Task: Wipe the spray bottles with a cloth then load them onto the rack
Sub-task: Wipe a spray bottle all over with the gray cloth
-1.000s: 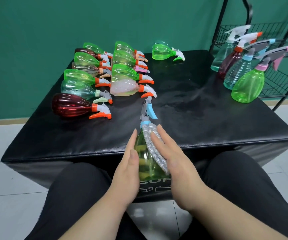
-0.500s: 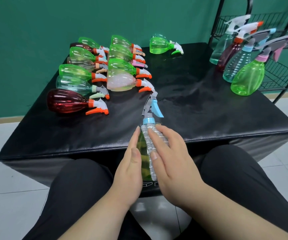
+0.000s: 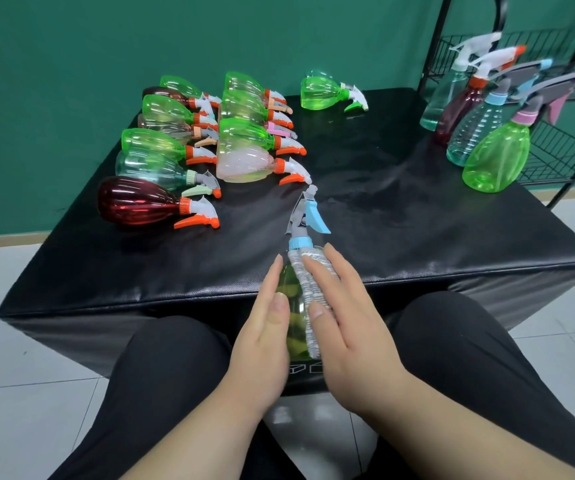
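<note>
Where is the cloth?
Low centre in the head view: the grey cloth lies on the blue-capped bottle, under the right hand, beside the left hand.

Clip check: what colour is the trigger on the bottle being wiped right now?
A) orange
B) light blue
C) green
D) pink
B: the bottle between the left hand and right hand, with the cloth pressed on it, has a light blue trigger and collar.

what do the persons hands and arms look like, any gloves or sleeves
Both are bare: the left hand and right hand have no gloves, rings or watch, and short plain nails. No sleeves show on the forearms. Black trousers cover the legs.
</note>
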